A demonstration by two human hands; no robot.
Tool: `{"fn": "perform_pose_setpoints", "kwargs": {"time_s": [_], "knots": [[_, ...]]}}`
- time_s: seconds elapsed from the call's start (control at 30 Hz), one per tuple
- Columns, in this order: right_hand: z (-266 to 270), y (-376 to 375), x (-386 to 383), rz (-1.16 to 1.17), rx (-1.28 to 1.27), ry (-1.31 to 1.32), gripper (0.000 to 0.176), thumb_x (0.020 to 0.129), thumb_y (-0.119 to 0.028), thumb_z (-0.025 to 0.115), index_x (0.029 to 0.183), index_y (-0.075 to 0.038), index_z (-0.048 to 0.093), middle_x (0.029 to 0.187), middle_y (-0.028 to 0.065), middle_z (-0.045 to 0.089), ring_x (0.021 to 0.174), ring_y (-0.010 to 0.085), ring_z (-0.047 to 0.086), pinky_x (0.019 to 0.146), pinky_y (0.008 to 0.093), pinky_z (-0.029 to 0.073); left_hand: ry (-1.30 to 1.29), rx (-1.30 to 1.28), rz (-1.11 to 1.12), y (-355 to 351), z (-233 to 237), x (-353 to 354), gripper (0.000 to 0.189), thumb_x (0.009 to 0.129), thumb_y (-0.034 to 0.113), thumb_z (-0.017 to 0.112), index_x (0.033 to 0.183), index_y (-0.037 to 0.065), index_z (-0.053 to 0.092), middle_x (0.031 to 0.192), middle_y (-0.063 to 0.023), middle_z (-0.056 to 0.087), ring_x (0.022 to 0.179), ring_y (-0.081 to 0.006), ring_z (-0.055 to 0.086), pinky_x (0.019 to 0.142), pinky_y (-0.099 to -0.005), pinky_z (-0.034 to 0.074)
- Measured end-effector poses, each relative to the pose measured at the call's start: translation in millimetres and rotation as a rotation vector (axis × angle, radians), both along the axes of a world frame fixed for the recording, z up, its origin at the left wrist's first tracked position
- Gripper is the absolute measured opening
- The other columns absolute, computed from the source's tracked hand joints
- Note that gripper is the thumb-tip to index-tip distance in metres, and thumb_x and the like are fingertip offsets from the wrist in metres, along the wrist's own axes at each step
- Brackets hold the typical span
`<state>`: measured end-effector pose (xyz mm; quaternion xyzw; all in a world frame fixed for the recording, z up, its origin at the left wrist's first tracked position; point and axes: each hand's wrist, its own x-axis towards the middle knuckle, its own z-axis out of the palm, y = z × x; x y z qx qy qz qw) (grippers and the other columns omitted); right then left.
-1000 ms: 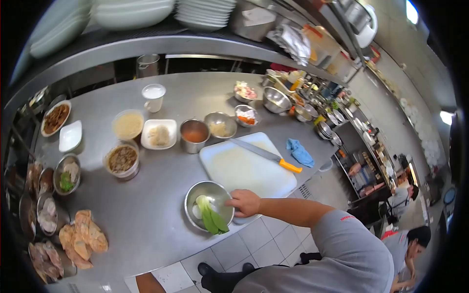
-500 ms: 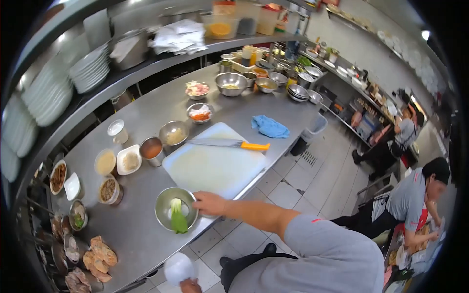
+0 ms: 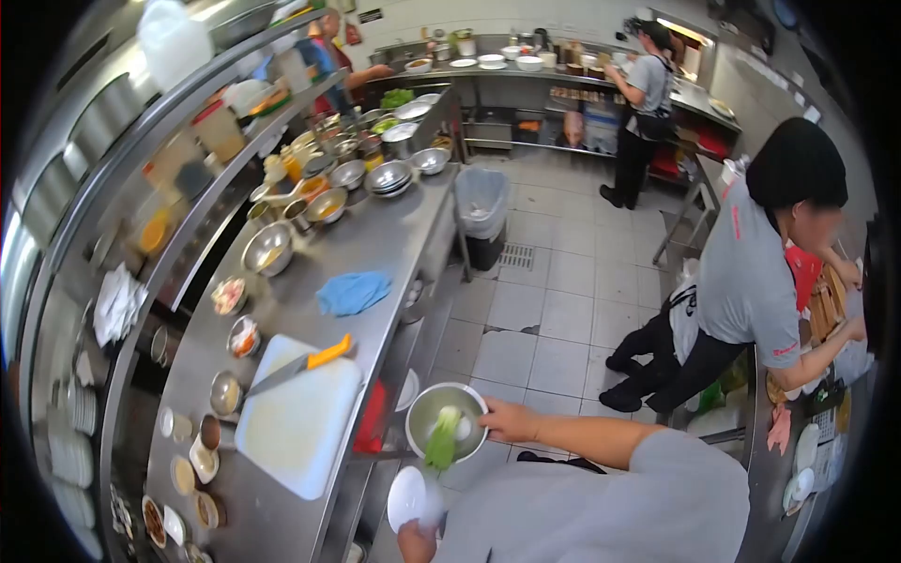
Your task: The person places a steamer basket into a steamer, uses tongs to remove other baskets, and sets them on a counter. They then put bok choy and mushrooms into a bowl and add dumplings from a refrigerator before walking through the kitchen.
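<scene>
My right hand [image 3: 508, 419], closed on the rim, holds a steel mixing bowl [image 3: 422, 403] away from the table's edge. A piece of bok choy [image 3: 441, 439] with a pale stem and green leaves lies inside, beside a small whitish spot I cannot make out. Lower down, my left hand [image 3: 418, 542] grips a white bowl [image 3: 405, 497], partly blurred by motion. To the left, a white cutting board [image 3: 300, 422] rests on the steel table [image 3: 282, 516], with an orange-handled knife [image 3: 324, 353] across it.
A blue cloth [image 3: 353, 293] and several steel bowls [image 3: 268, 249] stand farther along the table. A lined trash bin [image 3: 481, 202] is past its end. On my right a co-worker [image 3: 732, 272] works at another counter; other people stand at the back.
My right hand has lifted the steel bowl with bok choy off the table and carried it rightward. My left hand and the white bowl have moved right too. The view has turned right.
</scene>
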<state>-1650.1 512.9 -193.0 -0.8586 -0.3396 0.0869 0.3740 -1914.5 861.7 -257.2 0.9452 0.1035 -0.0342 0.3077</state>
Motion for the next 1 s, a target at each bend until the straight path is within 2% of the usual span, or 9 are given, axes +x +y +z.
{"fn": "perform_pose_setpoints", "kwargs": {"time_s": [0.07,0.13,0.2,0.3,0.4,0.63,0.73,0.9,1.0], "knots": [[4.6,-59.1,15.7,-0.107,-0.026,-0.025,0.029,0.082,-0.013,0.08,0.107,-0.015,0.067,0.138,0.0141,0.056,0.114,0.0349,0.065,0.092,0.0436,0.058,-0.086,-0.035,0.005,-24.4,20.6,61.0,0.029,0.079,0.024,0.086,0.088,-0.001,0.076,0.085,-0.02,0.071,0.085,-0.0404,0.066,0.076,-0.05,0.053],[14.5,-106.5,31.0,-0.425,0.053,-0.156,0.027,0.082,-0.015,0.08,0.104,-0.013,0.066,0.134,0.0161,0.058,0.105,0.0372,0.067,0.088,0.0433,0.059,-0.142,-0.023,-0.047,-47.1,36.6,116.4,0.031,0.077,0.024,0.088,0.091,-0.001,0.076,0.085,-0.0202,0.071,0.084,-0.0409,0.066,0.076,-0.0494,0.053],[21.3,-146.6,53.0,-0.533,0.094,-0.228,0.027,0.081,-0.013,0.081,0.103,-0.012,0.066,0.131,0.0164,0.058,0.104,0.0377,0.067,0.087,0.0437,0.059,-0.196,-0.011,-0.095,-56.6,33.5,158.9,0.035,0.075,0.024,0.09,0.094,-0.001,0.076,0.084,-0.0204,0.071,0.082,-0.0414,0.067,0.077,-0.0488,0.054],[33.6,-192.6,85.4,-0.71,0.137,-0.32,0.029,0.078,-0.01,0.083,0.101,-0.01,0.066,0.123,0.0161,0.059,0.103,0.0396,0.066,0.085,0.0441,0.057,-0.219,-0.218,-0.098,-68.5,22.9,226.6,0.031,0.076,0.017,0.091,0.097,-0.001,0.077,0.086,-0.0166,0.075,0.08,-0.0326,0.071,0.076,-0.0425,0.056],[27.4,-231.7,118.2,-0.938,0.037,-0.292,0.031,0.078,-0.012,0.086,0.101,-0.01,0.065,0.12,0.0138,0.06,0.104,0.0386,0.067,0.086,0.0444,0.057,0.02,-0.8,0.069,-107.1,85.3,304.4,0.02,0.088,0.003,0.083,0.106,-0.002,0.076,0.102,-0.0077,0.078,0.09,-0.012,0.071,0.081,-0.0297,0.055],[30.7,-286.4,204.7,-1.13,0.008,-0.253,0.031,0.077,-0.01,0.087,0.099,-0.01,0.065,0.117,0.0151,0.061,0.109,0.0401,0.064,0.089,0.0457,0.055,0.242,-0.785,0.043,-161.4,120.8,511.0,0.022,0.088,0.006,0.083,0.107,-0.002,0.076,0.1,-0.0066,0.078,0.089,-0.0132,0.071,0.08,-0.0303,0.055],[46.0,-297.6,241.5,-1.206,-0.039,-0.26,0.03,0.077,-0.009,0.086,0.099,-0.01,0.065,0.114,0.0163,0.06,0.105,0.0405,0.063,0.087,0.0459,0.054,0.241,-0.803,-0.194,-197.7,115.6,614.1,0.023,0.089,0.013,0.083,0.105,-0.002,0.076,0.098,-0.0061,0.078,0.086,-0.0132,0.07,0.078,-0.0321,0.055],[42.7,-333.0,292.4,-1.404,-0.017,-0.264,0.029,0.076,-0.006,0.083,0.098,-0.008,0.064,0.115,0.0184,0.06,0.105,0.042,0.062,0.088,0.0464,0.053,0.192,-0.286,-0.864,-320.5,160.8,797.1,0.033,0.09,0.025,0.083,0.107,-0.002,0.076,0.089,-0.0118,0.076,0.079,-0.0182,0.068,0.075,-0.0342,0.054],[37.6,-352.2,313.1,-1.533,0.037,-0.177,0.03,0.075,-0.004,0.082,0.098,-0.007,0.064,0.117,0.0198,0.061,0.109,0.0441,0.061,0.093,0.0475,0.051,0.202,-0.425,-0.973,-388.0,168.3,867.4,0.034,0.089,0.026,0.084,0.106,-0.002,0.075,0.09,-0.0147,0.075,0.08,-0.0211,0.069,0.076,-0.0345,0.054]]}}
